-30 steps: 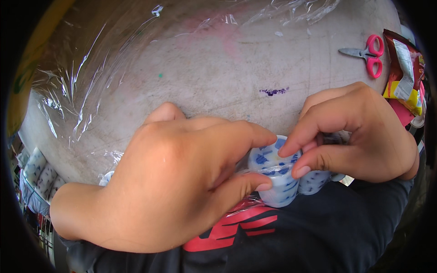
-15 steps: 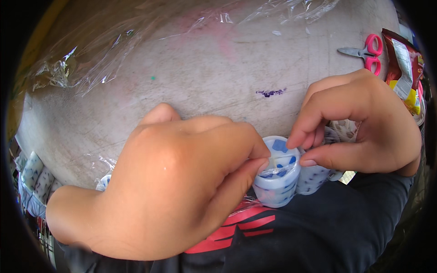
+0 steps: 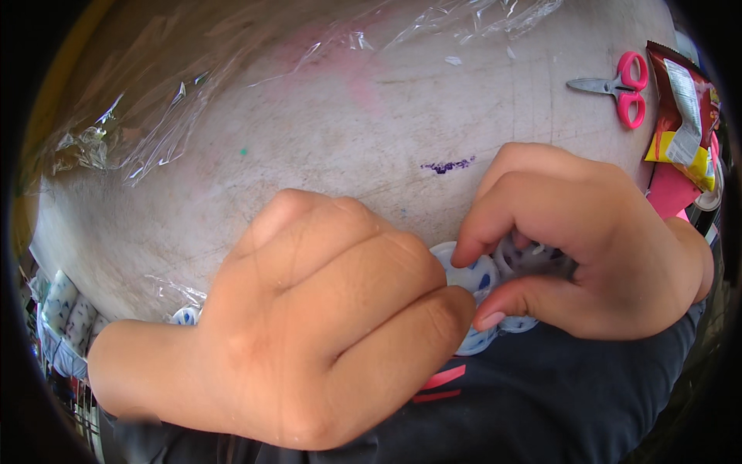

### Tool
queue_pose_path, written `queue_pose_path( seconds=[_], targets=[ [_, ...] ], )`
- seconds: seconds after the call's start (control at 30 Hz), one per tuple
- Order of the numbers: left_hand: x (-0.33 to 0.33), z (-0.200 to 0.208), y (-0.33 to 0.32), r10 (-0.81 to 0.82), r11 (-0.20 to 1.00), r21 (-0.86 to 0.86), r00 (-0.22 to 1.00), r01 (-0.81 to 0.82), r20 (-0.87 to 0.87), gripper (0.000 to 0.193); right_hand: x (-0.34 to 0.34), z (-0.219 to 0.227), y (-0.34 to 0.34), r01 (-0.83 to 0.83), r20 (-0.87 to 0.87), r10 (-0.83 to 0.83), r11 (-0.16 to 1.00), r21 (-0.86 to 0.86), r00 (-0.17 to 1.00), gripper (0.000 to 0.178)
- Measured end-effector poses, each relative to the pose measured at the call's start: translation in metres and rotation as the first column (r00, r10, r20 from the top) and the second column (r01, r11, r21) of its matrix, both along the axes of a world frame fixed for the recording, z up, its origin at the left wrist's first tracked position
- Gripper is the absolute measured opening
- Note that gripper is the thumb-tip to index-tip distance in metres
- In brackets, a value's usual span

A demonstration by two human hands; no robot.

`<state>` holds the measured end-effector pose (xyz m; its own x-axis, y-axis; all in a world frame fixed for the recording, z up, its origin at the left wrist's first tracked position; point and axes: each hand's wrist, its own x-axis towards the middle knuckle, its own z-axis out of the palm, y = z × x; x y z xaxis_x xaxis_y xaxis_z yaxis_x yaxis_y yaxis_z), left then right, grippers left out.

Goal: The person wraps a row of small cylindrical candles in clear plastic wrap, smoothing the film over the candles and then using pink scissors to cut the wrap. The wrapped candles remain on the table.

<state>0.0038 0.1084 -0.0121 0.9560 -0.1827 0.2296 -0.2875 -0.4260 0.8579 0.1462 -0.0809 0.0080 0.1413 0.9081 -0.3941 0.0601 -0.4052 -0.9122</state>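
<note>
A small whitish, translucent cup [image 3: 481, 341] with blue patches stands at the near edge of the table, mostly behind my hands. My left hand [image 3: 332, 309] is closed over its left side, thumb pressed against the curled forefinger; anything pinched there is hidden. Over the cup's mouth, my right hand [image 3: 572, 240] holds its thumb and forefinger apart, their tips at the cup. Under the right hand's arch sits a second translucent piece [image 3: 533, 259] with dark spots, close beside the cup.
Crumpled clear plastic film [image 3: 147, 116] spreads over the far left of the grey table [image 3: 348, 155]. Pink-handled scissors [image 3: 627, 89] and a red and yellow packet [image 3: 684, 116] lie at the right. Spotted rolls [image 3: 66, 309] sit at the left edge, and another blue-patched round piece [image 3: 185, 315] is beside my left wrist.
My left hand has shifted right and covers more of the cup. The right hand has come left and nearer, its thumb and forefinger wider apart. The view has shifted slightly.
</note>
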Motion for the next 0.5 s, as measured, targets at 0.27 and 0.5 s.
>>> queue_pose_path(
  seconds=[0.27, 0.5],
  targets=[
    [0.01, -0.004, 0.002, -0.126, 0.992, 0.05, 0.979, 0.119, 0.161, 0.029, 0.022, 0.026, 0.024, -0.329, 0.289, 0.353, 0.936, -0.127, 0.89, 0.033],
    [0.011, 0.006, 0.0, -0.141, 0.98, 0.163, 0.977, 0.114, 0.162, 0.026, 0.055, 0.034, 0.003, -0.324, 0.307, 0.36, 0.932, -0.162, 0.881, 0.031]
  ],
)
